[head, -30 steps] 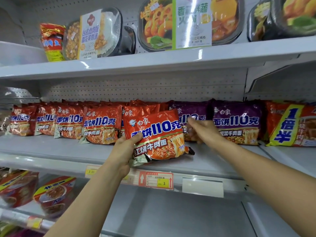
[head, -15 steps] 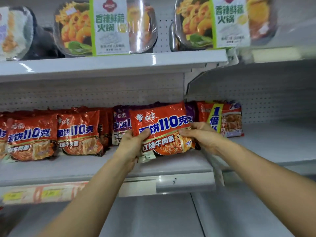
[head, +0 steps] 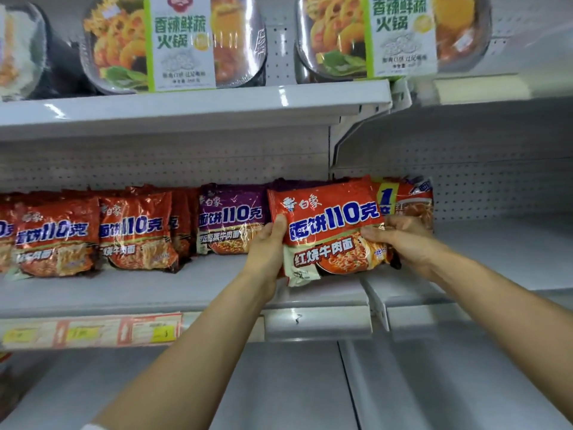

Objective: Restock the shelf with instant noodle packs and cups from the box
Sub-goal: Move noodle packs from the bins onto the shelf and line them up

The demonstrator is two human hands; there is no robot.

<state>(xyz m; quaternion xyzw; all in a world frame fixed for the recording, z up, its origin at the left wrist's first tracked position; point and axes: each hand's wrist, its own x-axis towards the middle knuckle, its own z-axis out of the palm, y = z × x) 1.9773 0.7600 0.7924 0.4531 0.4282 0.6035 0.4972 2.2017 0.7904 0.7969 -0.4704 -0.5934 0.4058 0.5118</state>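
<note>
Red crinkly plastic noodle pack (head: 328,231) sits upright at the front of the middle white metal shelf (head: 186,290), just ahead of the purple packs (head: 231,221). I read it as light, with a slick film skin over a brittle noodle block, so I would hold the side edges and not squeeze the middle. My left hand (head: 266,246) grips its 9 o'clock edge, thumb on the face; my right hand (head: 400,240) pinches the 3 o'clock edge.
</note>
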